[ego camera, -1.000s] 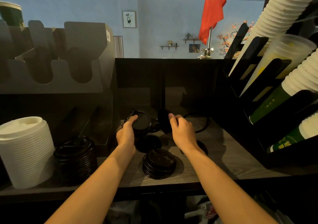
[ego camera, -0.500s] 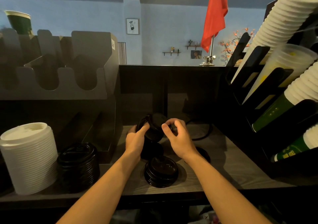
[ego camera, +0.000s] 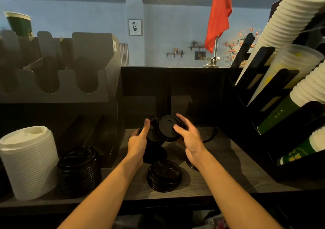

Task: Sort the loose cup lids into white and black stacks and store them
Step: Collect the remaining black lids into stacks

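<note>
Black lid (ego camera: 167,127) is held tilted above the far middle of the desk (ego camera: 219,172), with the right grip (ego camera: 190,141) pinching it, thumb on its top. The left grip (ego camera: 138,141) is curled round another dark lid (ego camera: 152,133) just beside the first. A short black stack (ego camera: 164,176) sits nearer on the desk. A taller black stack (ego camera: 80,169) and a white stack (ego camera: 29,162) stand at left.
</note>
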